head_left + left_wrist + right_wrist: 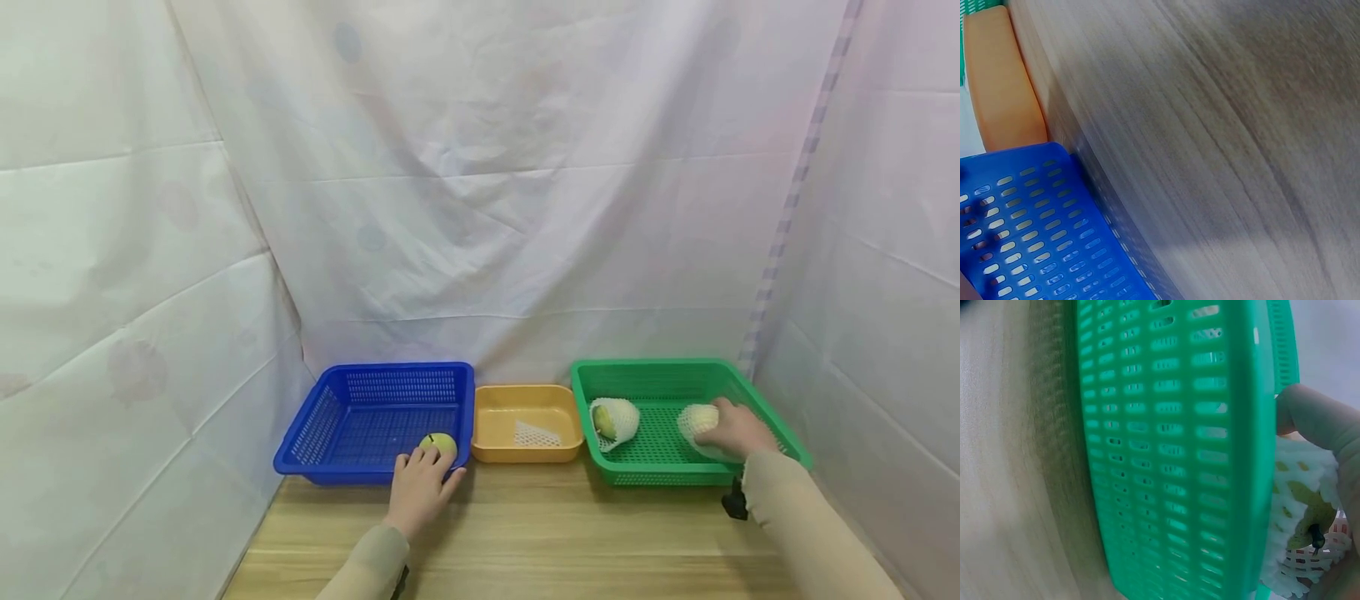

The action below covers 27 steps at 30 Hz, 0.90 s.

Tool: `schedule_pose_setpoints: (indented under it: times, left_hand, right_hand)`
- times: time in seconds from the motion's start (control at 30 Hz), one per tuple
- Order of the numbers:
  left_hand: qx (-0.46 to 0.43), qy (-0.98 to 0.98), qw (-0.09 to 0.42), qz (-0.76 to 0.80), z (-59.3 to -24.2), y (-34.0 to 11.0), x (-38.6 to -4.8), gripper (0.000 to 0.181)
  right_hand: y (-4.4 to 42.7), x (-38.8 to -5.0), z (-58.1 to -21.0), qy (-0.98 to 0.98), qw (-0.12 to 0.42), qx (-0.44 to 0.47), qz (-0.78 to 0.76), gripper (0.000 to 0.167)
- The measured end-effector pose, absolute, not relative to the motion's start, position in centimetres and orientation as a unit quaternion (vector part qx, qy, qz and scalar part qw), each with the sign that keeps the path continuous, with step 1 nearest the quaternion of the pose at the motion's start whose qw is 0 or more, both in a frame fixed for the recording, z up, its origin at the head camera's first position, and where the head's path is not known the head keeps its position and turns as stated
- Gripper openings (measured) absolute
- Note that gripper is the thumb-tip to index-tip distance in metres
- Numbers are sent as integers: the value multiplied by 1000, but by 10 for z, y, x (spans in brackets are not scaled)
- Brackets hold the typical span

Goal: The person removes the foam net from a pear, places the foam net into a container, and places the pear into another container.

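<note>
In the head view the left hand [420,492] reaches over the front rim of the blue basket [375,478], its fingers on a bare yellow-green pear [439,442] at the basket's front right corner. Over the green basket [675,468] the right hand [738,428] grips a pear in a white foam net [697,420]. A second netted pear [615,421] lies at the left in that basket. The right wrist view shows the right hand [1329,431] around the netted pear [1304,512], its dark stem facing the camera.
Between the baskets stands an orange tray [527,455] with a flat piece of white foam net [536,434] in it. The wooden table [540,533] runs along the front. White cloth [487,208] hangs behind and at both sides.
</note>
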<state>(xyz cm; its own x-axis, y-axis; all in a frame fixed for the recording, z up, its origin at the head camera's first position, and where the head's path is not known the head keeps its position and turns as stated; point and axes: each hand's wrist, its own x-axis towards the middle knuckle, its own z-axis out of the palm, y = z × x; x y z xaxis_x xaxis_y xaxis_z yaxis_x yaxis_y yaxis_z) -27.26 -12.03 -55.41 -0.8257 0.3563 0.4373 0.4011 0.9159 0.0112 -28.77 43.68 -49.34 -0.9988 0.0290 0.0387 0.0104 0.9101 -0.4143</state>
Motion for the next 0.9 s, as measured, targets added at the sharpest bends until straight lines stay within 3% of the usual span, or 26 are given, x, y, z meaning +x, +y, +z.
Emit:
schedule_pose_setpoints:
  times: [0.9]
  left_hand:
    - [-198,-957,205,-60,-553,-120,-272,36]
  right_hand:
    - [403,-290,-476,-969,69,25,234,85]
